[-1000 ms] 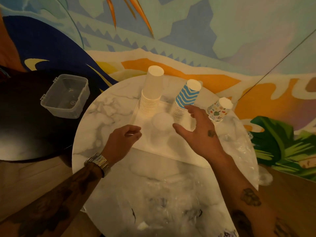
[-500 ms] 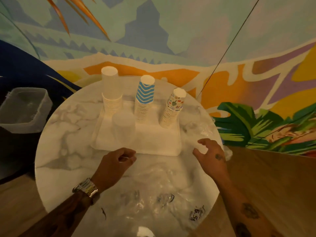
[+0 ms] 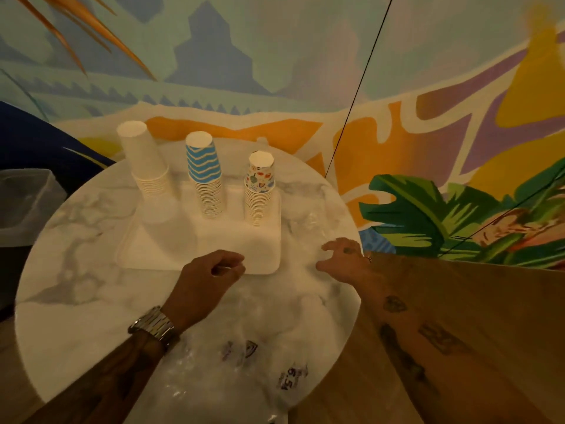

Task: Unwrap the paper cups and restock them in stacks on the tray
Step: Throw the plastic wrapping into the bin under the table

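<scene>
Three upside-down cup stacks stand on the white tray (image 3: 263, 258): plain white cups (image 3: 143, 166) at the left, blue zigzag cups (image 3: 204, 175) in the middle, and cups with small coloured prints (image 3: 260, 191) at the right. A pale translucent stack (image 3: 159, 209) stands in front of the white one. My left hand (image 3: 211, 270) hovers at the tray's front edge with its fingers curled against the thumb, and I see nothing held in it. My right hand (image 3: 342, 258) is by the tray's front right corner, fingers bent and spread over crumpled clear wrap (image 3: 308, 218).
The tray sits on a round marble table (image 3: 76, 270). More clear wrapping (image 3: 244, 347) with printed labels lies across the table's front. A clear plastic box (image 3: 24, 197) sits on a dark table to the left. The painted wall is close behind.
The printed stack now stands on the tray's right end. My right hand drew back from the stacks to the table's right edge. My left hand stayed curled near the tray front.
</scene>
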Demonstrator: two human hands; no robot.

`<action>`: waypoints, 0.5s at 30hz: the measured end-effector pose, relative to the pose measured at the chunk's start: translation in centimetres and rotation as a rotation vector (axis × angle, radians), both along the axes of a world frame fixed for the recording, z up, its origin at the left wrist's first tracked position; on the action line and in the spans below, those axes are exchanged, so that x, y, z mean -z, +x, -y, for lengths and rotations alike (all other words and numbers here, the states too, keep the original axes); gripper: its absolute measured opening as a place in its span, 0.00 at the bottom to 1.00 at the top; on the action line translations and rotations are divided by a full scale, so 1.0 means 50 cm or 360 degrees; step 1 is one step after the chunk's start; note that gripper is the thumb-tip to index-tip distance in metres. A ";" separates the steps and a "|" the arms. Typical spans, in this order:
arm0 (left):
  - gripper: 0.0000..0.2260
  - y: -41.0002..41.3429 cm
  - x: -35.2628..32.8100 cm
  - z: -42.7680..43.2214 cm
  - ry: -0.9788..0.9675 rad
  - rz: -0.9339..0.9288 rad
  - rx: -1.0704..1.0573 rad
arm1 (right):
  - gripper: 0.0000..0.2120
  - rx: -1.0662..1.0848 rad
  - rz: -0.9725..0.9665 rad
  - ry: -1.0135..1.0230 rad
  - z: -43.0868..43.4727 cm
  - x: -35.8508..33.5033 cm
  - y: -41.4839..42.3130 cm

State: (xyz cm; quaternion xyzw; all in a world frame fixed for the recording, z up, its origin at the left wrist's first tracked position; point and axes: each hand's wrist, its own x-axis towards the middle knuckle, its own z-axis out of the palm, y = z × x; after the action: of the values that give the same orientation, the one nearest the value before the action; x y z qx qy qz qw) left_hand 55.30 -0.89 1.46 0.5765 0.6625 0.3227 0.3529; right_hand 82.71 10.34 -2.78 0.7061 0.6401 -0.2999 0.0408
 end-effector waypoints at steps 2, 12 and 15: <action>0.08 0.022 -0.001 0.000 0.0020 0.0026 -0.0022 | 0.30 0.0062 -0.0094 0.0038 0.010 -0.001 0.011; 0.36 0.145 -0.027 -0.040 0.0158 0.0062 0.0098 | 0.06 -0.0117 -0.0978 0.0095 0.080 -0.172 0.106; 0.45 0.178 -0.051 -0.060 0.0199 0.0091 0.0109 | 0.07 -0.0291 -0.1050 -0.0038 0.080 -0.197 0.117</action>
State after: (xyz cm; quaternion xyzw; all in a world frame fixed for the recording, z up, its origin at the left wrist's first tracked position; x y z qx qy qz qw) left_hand 64.19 2.14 4.02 0.6103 0.6106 0.3675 0.3459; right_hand 88.58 6.33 7.06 0.5102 0.6760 -0.5148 -0.1334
